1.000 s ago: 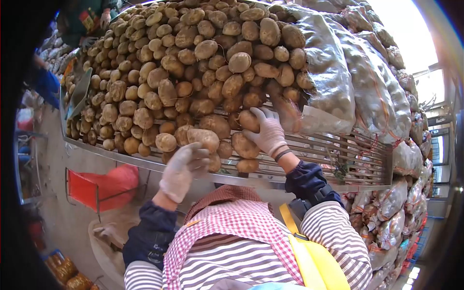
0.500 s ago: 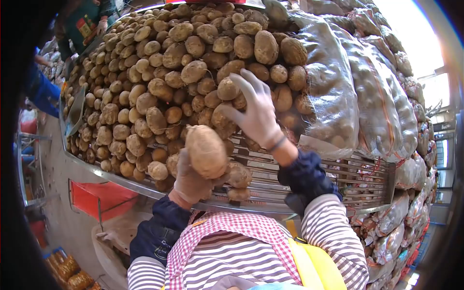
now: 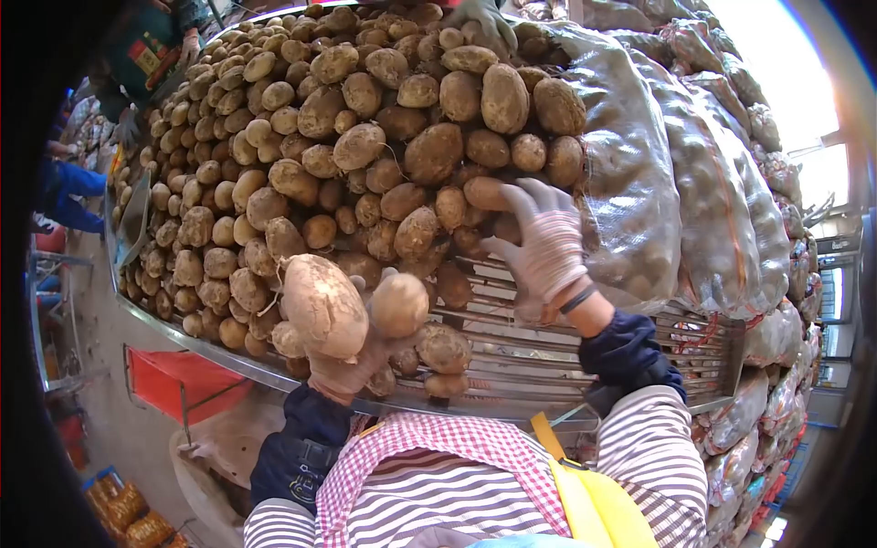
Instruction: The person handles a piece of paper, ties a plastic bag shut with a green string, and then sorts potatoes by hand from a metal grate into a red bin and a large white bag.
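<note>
My left hand (image 3: pixel 352 367), gloved, is closed from below around a large potato (image 3: pixel 324 306) and a smaller round potato (image 3: pixel 399 304), both raised over the near edge of the metal slatted table (image 3: pixel 512 361). To the right, my right hand (image 3: pixel 546 245), also gloved, reaches over the slats with thumb and fingers apart. Its fingertips are right at the end of an elongated brown potato (image 3: pixel 485 193) at the edge of the potato pile (image 3: pixel 320 164). A few loose potatoes, one of them knobbly (image 3: pixel 444 349), lie on the slats beside my left hand.
Clear plastic sacks (image 3: pixel 630 173) of potatoes lie along the table's right side, with more bagged produce stacked beyond. Another person's gloved hand (image 3: pixel 484 23) is at the far edge; a person in dark clothes (image 3: pixel 146 50) stands far left. A red container (image 3: pixel 183 384) sits below left.
My left hand has moved left and now holds a second potato besides the large one. My right hand has shifted right and down, away from the potato it was touching. A co-worker's hand has appeared at the far edge.
</note>
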A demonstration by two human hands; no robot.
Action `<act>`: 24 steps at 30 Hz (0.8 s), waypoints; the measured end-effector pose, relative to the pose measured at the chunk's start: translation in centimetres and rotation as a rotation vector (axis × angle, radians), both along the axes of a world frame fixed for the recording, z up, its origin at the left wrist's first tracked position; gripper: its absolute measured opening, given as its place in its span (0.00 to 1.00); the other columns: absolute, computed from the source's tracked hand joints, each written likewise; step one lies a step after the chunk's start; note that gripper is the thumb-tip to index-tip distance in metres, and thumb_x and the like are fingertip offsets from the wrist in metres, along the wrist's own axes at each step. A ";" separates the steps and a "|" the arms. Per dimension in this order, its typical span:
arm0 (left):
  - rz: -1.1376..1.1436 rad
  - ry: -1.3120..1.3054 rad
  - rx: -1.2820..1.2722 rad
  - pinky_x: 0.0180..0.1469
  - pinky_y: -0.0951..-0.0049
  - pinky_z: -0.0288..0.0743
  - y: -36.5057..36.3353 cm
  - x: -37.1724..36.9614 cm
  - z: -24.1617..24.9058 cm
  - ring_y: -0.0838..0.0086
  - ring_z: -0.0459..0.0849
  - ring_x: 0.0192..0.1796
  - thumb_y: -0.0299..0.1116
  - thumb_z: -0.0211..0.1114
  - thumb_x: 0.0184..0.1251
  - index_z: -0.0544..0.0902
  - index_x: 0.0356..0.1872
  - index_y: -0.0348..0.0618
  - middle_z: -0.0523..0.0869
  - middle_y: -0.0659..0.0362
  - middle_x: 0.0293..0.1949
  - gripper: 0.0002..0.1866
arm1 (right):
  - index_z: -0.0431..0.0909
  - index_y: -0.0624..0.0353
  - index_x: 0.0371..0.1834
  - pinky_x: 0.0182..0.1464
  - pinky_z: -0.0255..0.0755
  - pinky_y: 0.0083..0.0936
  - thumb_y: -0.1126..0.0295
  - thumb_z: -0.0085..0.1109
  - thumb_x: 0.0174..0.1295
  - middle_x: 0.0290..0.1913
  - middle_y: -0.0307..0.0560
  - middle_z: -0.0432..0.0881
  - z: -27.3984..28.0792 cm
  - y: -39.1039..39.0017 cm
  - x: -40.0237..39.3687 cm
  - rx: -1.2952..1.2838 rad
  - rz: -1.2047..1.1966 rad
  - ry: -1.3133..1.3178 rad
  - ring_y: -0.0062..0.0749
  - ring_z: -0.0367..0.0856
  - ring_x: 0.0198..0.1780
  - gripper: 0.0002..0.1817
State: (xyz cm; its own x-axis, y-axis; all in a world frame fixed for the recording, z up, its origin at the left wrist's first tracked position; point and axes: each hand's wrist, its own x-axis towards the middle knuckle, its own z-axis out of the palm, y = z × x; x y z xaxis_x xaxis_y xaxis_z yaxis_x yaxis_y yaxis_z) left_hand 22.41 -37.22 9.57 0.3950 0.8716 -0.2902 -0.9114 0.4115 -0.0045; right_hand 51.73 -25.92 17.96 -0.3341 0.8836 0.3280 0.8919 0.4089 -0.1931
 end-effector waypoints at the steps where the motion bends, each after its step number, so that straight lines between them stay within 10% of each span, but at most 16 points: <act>1: -0.013 -0.057 -0.003 0.72 0.19 0.61 0.3 0.2 0.3 0.40 0.59 0.81 0.61 0.60 0.75 0.75 0.69 0.57 0.64 0.51 0.79 0.29 | 0.78 0.52 0.66 0.67 0.69 0.49 0.57 0.81 0.45 0.62 0.52 0.78 -1.2 0.4 1.5 -0.026 -0.072 -0.100 0.54 0.74 0.64 0.41; 6: -0.042 -0.099 0.059 0.71 0.16 0.58 0.8 1.0 0.3 0.42 0.62 0.80 0.63 0.61 0.73 0.77 0.67 0.55 0.68 0.51 0.77 0.31 | 0.79 0.52 0.62 0.61 0.74 0.48 0.62 0.78 0.47 0.58 0.54 0.79 -3.2 3.2 2.5 -0.072 -0.192 -0.453 0.54 0.77 0.59 0.35; 13: 0.020 -0.149 0.146 0.72 0.19 0.60 1.5 1.4 0.2 0.40 0.66 0.78 0.68 0.62 0.70 0.78 0.68 0.48 0.65 0.43 0.78 0.38 | 0.84 0.52 0.44 0.49 0.78 0.42 0.70 0.69 0.58 0.39 0.51 0.84 0.2 1.0 2.3 -0.033 -0.093 0.239 0.51 0.82 0.44 0.11; 17: -0.027 -0.177 0.118 0.69 0.18 0.65 0.9 0.6 0.7 0.38 0.67 0.77 0.65 0.64 0.71 0.80 0.68 0.53 0.63 0.43 0.80 0.34 | 0.84 0.44 0.55 0.59 0.73 0.51 0.61 0.74 0.55 0.65 0.50 0.77 -2.7 -1.4 -0.9 -0.018 0.030 -0.214 0.57 0.74 0.62 0.22; 20: 0.002 -0.268 0.045 0.70 0.19 0.65 0.8 0.4 -0.1 0.37 0.67 0.76 0.64 0.65 0.70 0.80 0.68 0.53 0.58 0.43 0.81 0.34 | 0.84 0.41 0.55 0.57 0.75 0.48 0.58 0.75 0.55 0.65 0.52 0.78 -4.3 0.5 1.0 0.122 0.016 -0.355 0.59 0.75 0.62 0.23; 24: -0.003 -0.174 0.120 0.70 0.20 0.66 1.2 0.4 -0.4 0.35 0.68 0.75 0.63 0.68 0.68 0.80 0.68 0.51 0.59 0.44 0.81 0.36 | 0.84 0.48 0.56 0.57 0.78 0.44 0.74 0.74 0.54 0.61 0.55 0.80 -0.7 1.7 1.0 0.036 0.148 0.153 0.55 0.80 0.59 0.24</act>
State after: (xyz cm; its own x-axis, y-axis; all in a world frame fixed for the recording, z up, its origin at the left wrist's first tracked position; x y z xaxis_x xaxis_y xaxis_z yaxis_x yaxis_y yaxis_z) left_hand 22.78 -35.99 9.16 0.4327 0.8947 -0.1112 -0.9000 0.4213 -0.1120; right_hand 52.77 -24.20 17.27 -0.4030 0.8154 0.4157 0.7830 0.5423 -0.3047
